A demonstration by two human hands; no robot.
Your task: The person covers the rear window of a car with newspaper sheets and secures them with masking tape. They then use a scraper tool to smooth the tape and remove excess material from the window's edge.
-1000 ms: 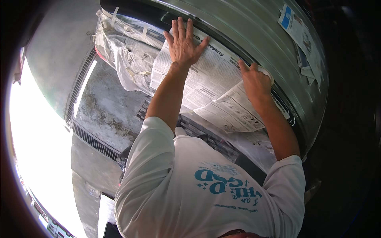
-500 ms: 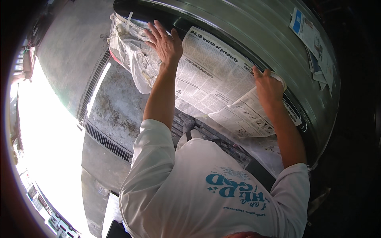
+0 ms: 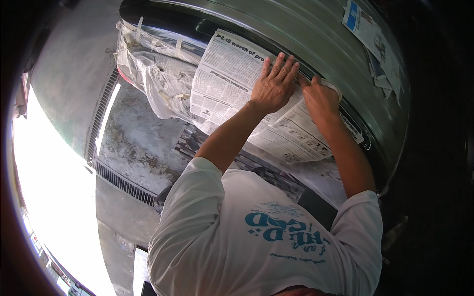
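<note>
A sheet of newspaper [image 3: 222, 79] lies along the black glossy edge [image 3: 192, 22] of a grey-green vehicle body. My left hand [image 3: 274, 89] presses flat on its upper edge, fingers stretched out. Just to the right, my right hand [image 3: 320, 101] is curled, its index finger reaching toward the left fingertips at the same edge. A pale rounded rim, seemingly a roll of tape [image 3: 334, 88], shows beside the right knuckles; the hand hides most of it. A second newspaper piece [image 3: 291, 140] hangs below.
Crumpled clear plastic film [image 3: 153, 79] with short tape strips [image 3: 178, 45] covers the vehicle's left end. More folded newspaper [image 3: 374, 44] lies on the ribbed metal surface [image 3: 296, 24]. A floor drain grating [image 3: 123, 182] runs across the concrete at left.
My left hand has moved right along the newspaper's upper edge, from its left corner to beside my right hand, and now lies flat. The view has shifted slightly; my right hand stays near the same spot.
</note>
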